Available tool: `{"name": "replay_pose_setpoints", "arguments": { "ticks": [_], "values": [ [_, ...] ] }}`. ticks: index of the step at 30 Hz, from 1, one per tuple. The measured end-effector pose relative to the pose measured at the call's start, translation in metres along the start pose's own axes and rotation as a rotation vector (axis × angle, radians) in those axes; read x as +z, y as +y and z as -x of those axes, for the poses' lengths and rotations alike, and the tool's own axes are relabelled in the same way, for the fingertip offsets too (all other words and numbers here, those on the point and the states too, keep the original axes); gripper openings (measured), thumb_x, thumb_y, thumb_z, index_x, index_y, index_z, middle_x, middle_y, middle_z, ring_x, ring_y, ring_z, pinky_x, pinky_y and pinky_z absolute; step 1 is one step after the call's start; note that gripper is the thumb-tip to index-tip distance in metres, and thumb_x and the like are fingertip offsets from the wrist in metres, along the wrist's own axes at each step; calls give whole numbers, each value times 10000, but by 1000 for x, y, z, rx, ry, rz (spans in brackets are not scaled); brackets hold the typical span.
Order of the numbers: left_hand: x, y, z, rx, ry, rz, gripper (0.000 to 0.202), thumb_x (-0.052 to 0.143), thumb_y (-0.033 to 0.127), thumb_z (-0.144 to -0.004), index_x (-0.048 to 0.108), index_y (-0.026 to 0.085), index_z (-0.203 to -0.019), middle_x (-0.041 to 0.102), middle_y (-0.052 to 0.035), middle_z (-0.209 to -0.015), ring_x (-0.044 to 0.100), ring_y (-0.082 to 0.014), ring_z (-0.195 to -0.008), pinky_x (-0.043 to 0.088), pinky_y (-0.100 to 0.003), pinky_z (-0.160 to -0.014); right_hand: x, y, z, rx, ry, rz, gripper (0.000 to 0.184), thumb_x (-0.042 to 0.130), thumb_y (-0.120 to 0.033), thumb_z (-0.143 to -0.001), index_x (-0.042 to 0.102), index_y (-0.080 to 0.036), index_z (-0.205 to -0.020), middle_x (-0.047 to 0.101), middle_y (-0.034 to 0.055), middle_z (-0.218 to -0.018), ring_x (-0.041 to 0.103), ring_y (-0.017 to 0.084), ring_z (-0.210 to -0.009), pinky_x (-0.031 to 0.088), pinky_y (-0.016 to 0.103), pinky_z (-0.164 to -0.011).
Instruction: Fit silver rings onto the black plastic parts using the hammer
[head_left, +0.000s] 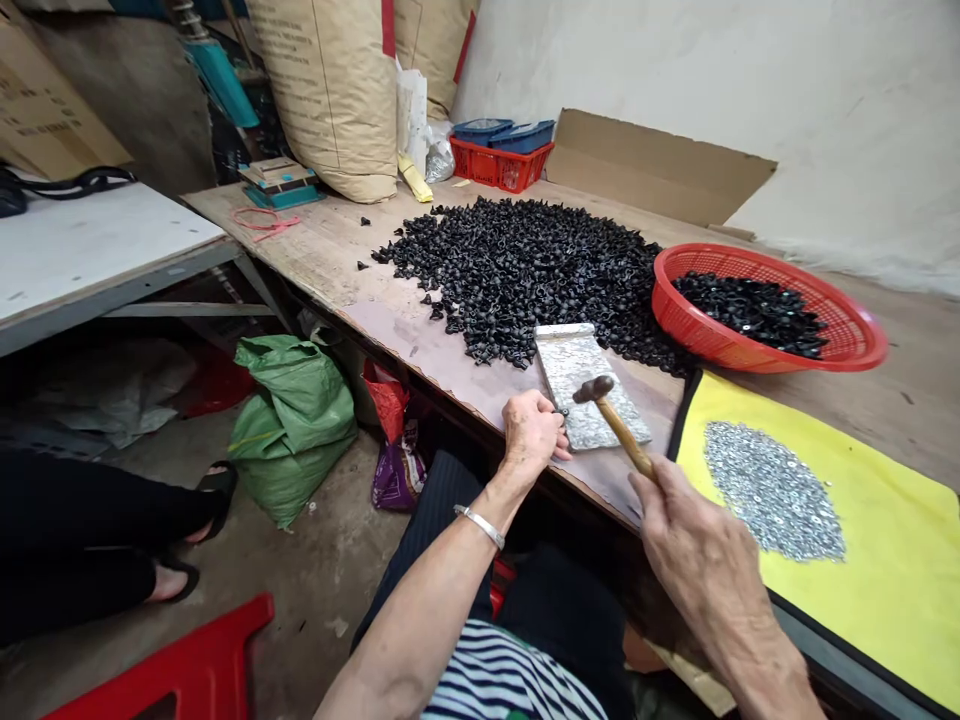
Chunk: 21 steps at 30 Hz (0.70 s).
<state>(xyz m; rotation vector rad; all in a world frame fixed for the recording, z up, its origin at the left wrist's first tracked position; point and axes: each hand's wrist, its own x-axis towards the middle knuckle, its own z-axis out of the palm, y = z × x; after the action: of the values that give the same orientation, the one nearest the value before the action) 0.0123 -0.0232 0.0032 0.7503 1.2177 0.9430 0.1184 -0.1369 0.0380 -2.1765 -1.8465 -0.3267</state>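
My right hand (694, 545) is wrapped round the wooden handle of a small hammer (622, 430). The hammer's dark head hovers over or rests near a worn, silvery metal block (585, 385) on the table; I cannot tell if they touch. At the block's left edge my left hand (531, 430) pinches a small black plastic part (562, 412), mostly hidden by the fingers. Behind the block spreads a large heap of similar black parts (540, 265). Right of my right hand, small shiny metal washers (772, 490) lie in a pile on a yellow cloth (892, 540).
A red plastic basket (855, 320) with black parts stands at the right. Farther back are a red crate (502, 168) with blue trays, a large sack (330, 90) and a cardboard sheet (652, 165). A green sack (292, 420) and another person's feet (176, 580) are on the floor at left.
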Motion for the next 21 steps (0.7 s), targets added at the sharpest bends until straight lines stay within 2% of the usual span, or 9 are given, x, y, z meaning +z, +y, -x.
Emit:
{"name": "replay_pose_setpoints", "arguments": {
  "ticks": [4,6,8,10,14,15,16,19,21],
  "values": [
    [0,-1,0,8,-5,21,175,500,16,-599,412,166,-572,445,57,-343,475,-116,-281,419,-203,-281,-8,-1,-3,69,200,-128,348,390,-352,-886,599,-138,-1065,647,80,-707,520,135,-482,355,246,-502],
    [0,-1,0,3,-7,22,171,499,20,-601,412,164,-568,434,59,-335,474,-111,-280,414,-190,-280,-3,-2,-2,53,149,-90,319,387,-311,-886,614,-129,-1015,641,78,-685,510,128,-465,331,243,-478],
    [0,-1,0,-3,-3,17,166,497,25,-602,413,164,-565,429,60,-328,471,-113,-273,408,-189,-273,5,-2,-1,-5,17,25,272,387,-258,-877,632,-139,-901,601,44,-579,459,113,-400,265,240,-434],
    [0,-1,0,-7,5,13,163,490,29,-605,410,165,-565,435,59,-331,466,-118,-267,405,-199,-263,8,0,0,-52,-9,114,253,399,-246,-873,630,-145,-865,571,23,-527,428,105,-372,230,239,-422],
    [0,0,0,-7,-4,14,163,484,19,-593,411,163,-574,438,62,-333,474,-110,-278,418,-192,-277,5,0,1,-24,266,60,277,438,-284,-884,592,-130,-1055,630,39,-656,502,106,-460,327,218,-481],
    [1,0,-1,-10,-4,15,165,487,16,-588,413,162,-576,434,65,-332,476,-107,-281,420,-184,-283,6,-1,2,-25,291,50,278,439,-278,-886,587,-122,-1063,636,44,-677,512,104,-473,339,214,-492],
    [1,0,-1,-12,-1,15,166,490,14,-585,413,161,-576,431,67,-332,477,-105,-282,419,-179,-286,7,-2,3,-43,280,55,264,433,-264,-887,596,-116,-1034,631,42,-664,506,101,-462,334,213,-483],
    [1,-1,-1,-11,5,17,168,496,17,-587,413,161,-566,430,67,-335,471,-107,-276,414,-186,-278,11,-3,5,-131,126,115,238,408,-228,-886,625,-132,-874,594,20,-567,454,99,-396,261,228,-424],
    [1,-1,-1,-5,3,18,167,501,19,-588,415,161,-564,432,65,-334,468,-108,-274,415,-192,-279,12,-3,5,-104,106,105,232,418,-241,-882,629,-144,-900,600,18,-568,459,106,-398,256,231,-422]
  ]
}}
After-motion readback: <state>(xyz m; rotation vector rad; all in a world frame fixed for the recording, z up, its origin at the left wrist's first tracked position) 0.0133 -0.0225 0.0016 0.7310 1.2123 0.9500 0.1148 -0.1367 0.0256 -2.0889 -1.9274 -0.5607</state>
